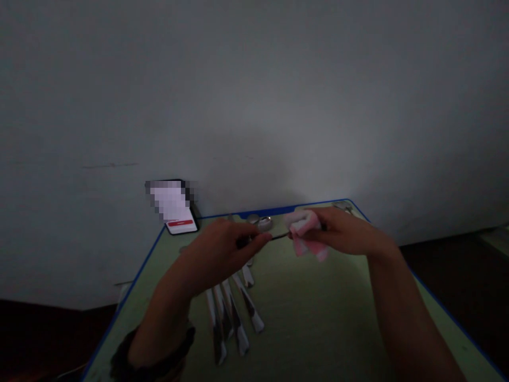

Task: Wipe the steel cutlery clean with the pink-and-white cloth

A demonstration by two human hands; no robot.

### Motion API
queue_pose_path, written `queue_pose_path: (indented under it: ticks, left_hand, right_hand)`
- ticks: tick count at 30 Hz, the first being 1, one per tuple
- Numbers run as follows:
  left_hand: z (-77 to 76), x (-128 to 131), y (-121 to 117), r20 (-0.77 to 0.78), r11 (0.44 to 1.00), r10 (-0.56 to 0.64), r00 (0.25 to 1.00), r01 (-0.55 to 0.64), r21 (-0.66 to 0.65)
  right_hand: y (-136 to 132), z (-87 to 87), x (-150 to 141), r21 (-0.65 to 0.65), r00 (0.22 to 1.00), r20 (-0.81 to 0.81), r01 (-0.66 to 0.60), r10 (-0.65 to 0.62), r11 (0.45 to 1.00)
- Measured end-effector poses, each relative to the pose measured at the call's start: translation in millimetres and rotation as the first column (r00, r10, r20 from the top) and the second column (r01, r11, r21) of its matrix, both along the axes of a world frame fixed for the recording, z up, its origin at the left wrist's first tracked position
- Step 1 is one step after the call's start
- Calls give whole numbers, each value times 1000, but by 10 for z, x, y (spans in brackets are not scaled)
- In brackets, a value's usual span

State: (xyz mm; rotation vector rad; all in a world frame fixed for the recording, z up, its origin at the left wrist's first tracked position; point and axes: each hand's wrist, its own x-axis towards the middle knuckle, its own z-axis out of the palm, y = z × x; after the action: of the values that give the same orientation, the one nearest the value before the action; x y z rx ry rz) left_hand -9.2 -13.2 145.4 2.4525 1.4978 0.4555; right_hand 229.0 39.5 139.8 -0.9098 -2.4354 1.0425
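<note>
My left hand [228,246] pinches one end of a slim piece of metal cutlery [280,236], held level above the table. A pink and white cloth [304,233] is wrapped round its other end, so I cannot tell what kind of cutlery it is. Closed on that cloth is my right hand [345,228]. Below my left hand several shiny cutlery handles [237,323] lie side by side, their far ends partly hidden by the hand. Just beyond the fingers, spoon bowls [265,223] show near the table's back edge.
A phone [183,225] with a lit screen leans against the wall [254,106] at the back left corner. More metal cutlery [342,206] lies at the back right corner, partly behind my right hand. The pale green table [310,329] has a blue rim.
</note>
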Motion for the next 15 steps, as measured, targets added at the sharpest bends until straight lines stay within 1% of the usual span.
queue_pose_path:
  ticks: [3,5,6,8,10,12,15]
  left_hand:
    - [-31,17,6,-40,998,-50,998,48,-36]
    - [-53,20,13,-58,996,-74,996,71,-44]
    - [-62,20,17,-60,996,-78,995,76,-43]
    - [-74,17,25,-49,997,-68,996,66,-33]
    - [-79,14,34,-21,999,-39,999,39,-19]
    - [-77,12,42,21,1000,-1,1000,1,-6]
    - [-61,17,48,106,999,48,993,-48,-3]
  right_hand:
    - [-77,7,-14,-71,992,111,-55,63,996]
    - [-129,-1,-50,-103,977,202,-51,71,993]
    - [-147,-8,-71,-85,970,235,-34,53,996]
    - [-160,-19,-108,16,967,254,14,-18,1000]
    - [-139,-20,-122,122,975,210,49,-74,991]
    - [-96,-10,-112,179,988,125,68,-91,981]
    - [-35,8,-82,161,990,-38,139,-134,977]
